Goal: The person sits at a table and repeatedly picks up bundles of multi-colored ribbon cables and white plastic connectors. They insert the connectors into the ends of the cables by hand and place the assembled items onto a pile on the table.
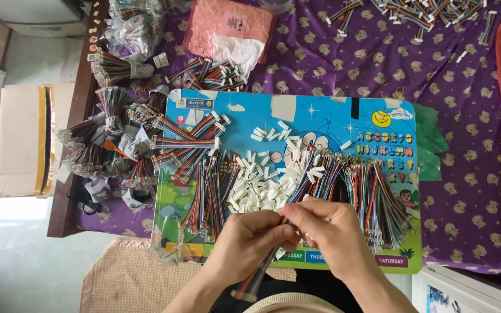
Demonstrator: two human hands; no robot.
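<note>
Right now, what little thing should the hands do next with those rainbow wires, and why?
Probably push the wire ends into a white connector. Both hands, left hand and right hand, pinch a strip of coloured wires together, and a pile of loose white connectors lies just ahead on the blue board.

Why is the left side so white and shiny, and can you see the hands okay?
In the head view, strong daylight washes the pale floor at the left edge to a glaring white; the blue board and the white connectors are evenly lit and fairly sharp; the left hand and right hand look a little soft, and the wire bundle they pinch blurs near the bottom.
</note>
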